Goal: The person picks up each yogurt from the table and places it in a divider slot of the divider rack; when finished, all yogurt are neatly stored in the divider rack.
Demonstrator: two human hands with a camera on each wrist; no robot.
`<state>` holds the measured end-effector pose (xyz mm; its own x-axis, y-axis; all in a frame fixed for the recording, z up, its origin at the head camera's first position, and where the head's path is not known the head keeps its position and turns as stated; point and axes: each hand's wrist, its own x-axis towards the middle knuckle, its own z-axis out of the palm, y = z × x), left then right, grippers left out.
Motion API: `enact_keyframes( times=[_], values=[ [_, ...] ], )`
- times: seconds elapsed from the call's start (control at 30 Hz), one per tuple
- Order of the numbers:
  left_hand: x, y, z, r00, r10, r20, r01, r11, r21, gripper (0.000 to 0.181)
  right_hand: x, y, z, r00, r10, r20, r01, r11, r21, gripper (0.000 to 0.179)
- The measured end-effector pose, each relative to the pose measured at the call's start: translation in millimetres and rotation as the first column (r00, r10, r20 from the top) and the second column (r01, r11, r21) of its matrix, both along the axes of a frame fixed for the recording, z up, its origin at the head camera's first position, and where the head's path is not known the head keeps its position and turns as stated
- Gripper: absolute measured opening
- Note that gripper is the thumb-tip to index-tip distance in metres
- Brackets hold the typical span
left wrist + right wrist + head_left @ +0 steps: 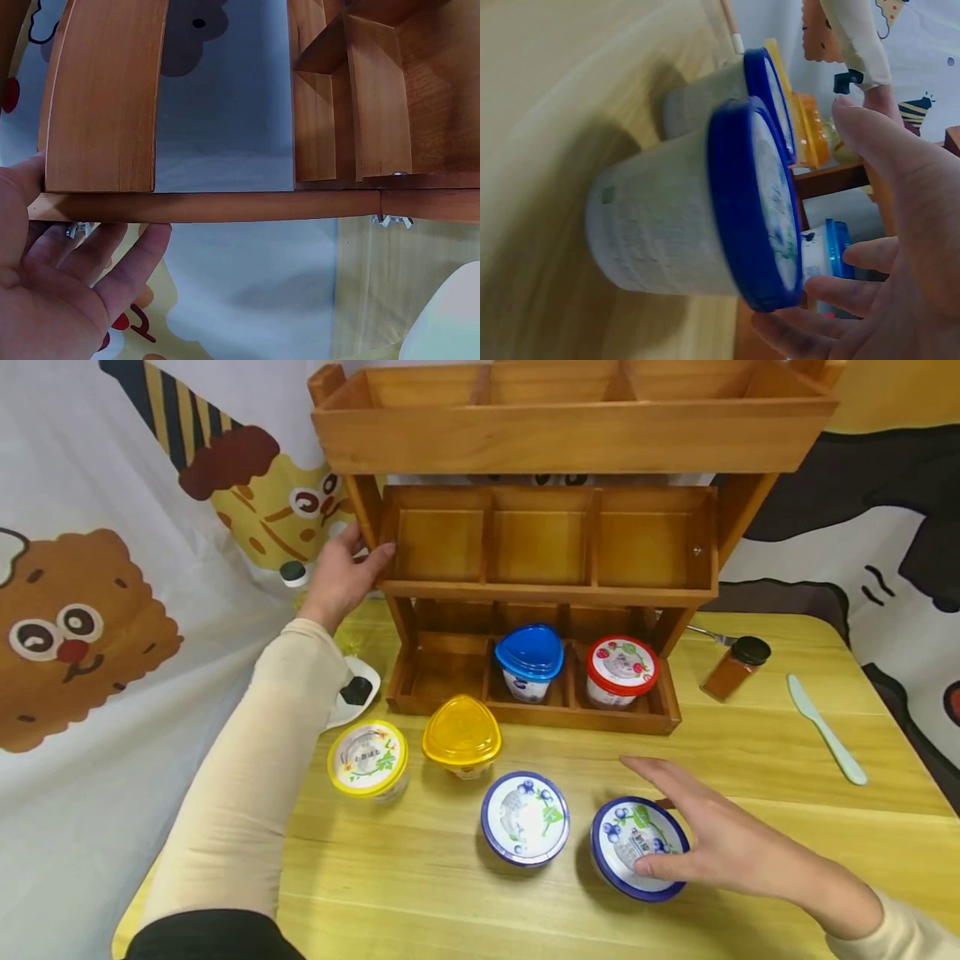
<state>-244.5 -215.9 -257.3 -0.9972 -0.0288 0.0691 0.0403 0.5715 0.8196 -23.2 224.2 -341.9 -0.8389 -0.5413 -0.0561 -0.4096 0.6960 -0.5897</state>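
Note:
My left hand (343, 575) grips the left side of a three-tier wooden rack (570, 439), thumb in front and fingers round the side post (217, 207). Over the table, my right hand (720, 835) hovers at a round tub with a dark blue rim and blueberry lid (626, 831); its fingers are spread and the thumb overlaps the lid in the head view. In the right wrist view the fingertips come near the lid edge of this tub (667, 217), and contact is unclear. A second blueberry tub (525, 818) stands to its left.
A yellow-rimmed round tub (367, 760) and a yellow-lidded triangular tub (461, 731) stand before the rack. Its bottom tier holds a blue-lidded tub (530, 656) and a red-rimmed tub (622, 668). On the right lie a spice jar (735, 668) and a pale green knife (827, 731).

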Motion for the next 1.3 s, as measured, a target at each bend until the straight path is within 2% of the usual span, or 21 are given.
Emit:
enact_keyframes(
  times=[0.23, 0.47, 0.67, 0.93, 1.3],
  values=[
    [1.8, -1.3, -0.9, 1.0, 0.01, 0.017, -0.009, 1.0, -0.018, 0.062, 7.5, -2, -13.7, 1.0, 0.026, -0.011, -0.026, 0.999, 0.039, 0.103],
    [1.9, -0.7, -1.6, 1.0, 0.01, 0.019, -0.01, 1.0, -0.013, 0.061, 11.1, -1, -20.8, 0.998, 0.043, 0.049, -0.045, 0.998, 0.044, 0.11],
    [2.2, -0.8, -1.5, 1.0, 0.01, 0.016, -0.01, 1.0, -0.011, 0.061, 11.6, 0, -22.1, 0.992, 0.046, 0.115, -0.053, 0.997, 0.052, 0.11],
    [2.3, 0.2, 0.0, 1.0, 0.011, 0.029, -0.01, 1.0, -0.002, 0.061, 12.8, 1, -21.1, 0.996, 0.057, 0.063, -0.061, 0.997, 0.051, 0.111],
    [1.0, 0.0, 0.2, 0.999, 0.007, 0.039, -0.007, 1.0, 0.006, 0.063, 11.8, 1, -23.1, 0.99, 0.05, 0.13, -0.056, 0.998, 0.037, 0.108]
  ],
)
